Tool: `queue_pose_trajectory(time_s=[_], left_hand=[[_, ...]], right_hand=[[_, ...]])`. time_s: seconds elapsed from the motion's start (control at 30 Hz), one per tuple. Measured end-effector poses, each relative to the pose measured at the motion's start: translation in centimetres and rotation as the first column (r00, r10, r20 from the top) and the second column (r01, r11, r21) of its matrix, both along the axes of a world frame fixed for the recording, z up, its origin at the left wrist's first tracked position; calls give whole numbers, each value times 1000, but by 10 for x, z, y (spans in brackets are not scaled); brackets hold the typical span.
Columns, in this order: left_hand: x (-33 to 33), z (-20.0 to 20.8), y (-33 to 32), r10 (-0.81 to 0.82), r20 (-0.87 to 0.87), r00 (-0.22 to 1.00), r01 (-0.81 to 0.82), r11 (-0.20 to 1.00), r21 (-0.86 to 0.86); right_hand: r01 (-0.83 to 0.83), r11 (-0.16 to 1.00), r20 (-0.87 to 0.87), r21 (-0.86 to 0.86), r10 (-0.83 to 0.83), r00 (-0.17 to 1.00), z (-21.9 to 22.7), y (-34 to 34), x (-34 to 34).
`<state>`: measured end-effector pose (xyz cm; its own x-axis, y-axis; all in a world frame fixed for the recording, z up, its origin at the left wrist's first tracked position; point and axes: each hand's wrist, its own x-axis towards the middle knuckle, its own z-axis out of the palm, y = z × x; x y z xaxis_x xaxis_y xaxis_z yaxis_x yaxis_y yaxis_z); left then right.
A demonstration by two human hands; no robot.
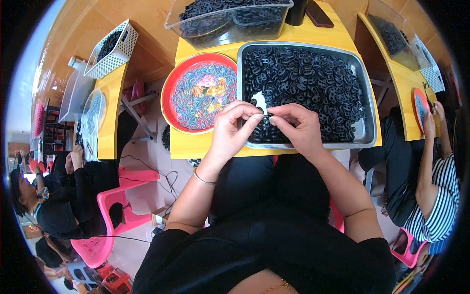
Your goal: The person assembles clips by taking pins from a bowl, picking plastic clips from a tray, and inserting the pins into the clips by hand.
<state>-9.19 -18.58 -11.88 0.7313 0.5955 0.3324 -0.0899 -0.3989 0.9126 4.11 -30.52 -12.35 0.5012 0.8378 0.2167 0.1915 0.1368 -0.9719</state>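
My left hand [232, 126] and my right hand [299, 128] meet over the near left part of a metal tray [370, 117]. Both are closed in a pinch, thumb against fingers, on a small black plastic piece [265, 119]; its exact shape is partly hidden by the fingertips. Heaped in the tray are many black plastic pieces [303, 83], oval with two holes. A bare patch of tray bottom shows just beyond my fingers. Left of the tray, partly behind my left hand, sits a round red tray [167, 93] strewn with small greyish, spring-like parts [188, 93].
A clear plastic bin [200, 40] of black pieces stands at the back of the yellow table [188, 147], beside a dark cup [295, 12] and a phone [319, 13]. People work at tables on both sides. A pink chair [105, 220] and cables are at lower left.
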Motion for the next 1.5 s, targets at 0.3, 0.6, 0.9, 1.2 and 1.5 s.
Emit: queue_pose_trajectory(time_s=[0.3, 0.6, 0.9, 1.2, 1.5], left_hand=[[1, -4, -1, -8, -52, 999, 7, 1000, -15], [1, -3, -4, -18, -57, 998, 14, 998, -57], [1, -2, -5, -5, -36, 999, 6, 1000, 27], [0, 12, 10, 96, -203, 975, 52, 782, 621], [15, 11, 0, 239, -412, 879, 232, 541, 808]], right_hand=[[15, 1000, -4, 4, -15, 1000, 2, 0, -2], [15, 1000, 100, 4, -16, 995, 3, 0, -1], [-11, 1000, 21, -19, 11, 1000, 0, 0, 0], [143, 987, -95, 75, -136, 986, -2, 3, 1], [124, 987, -57, 105, -118, 991, -7, 4, 1]])
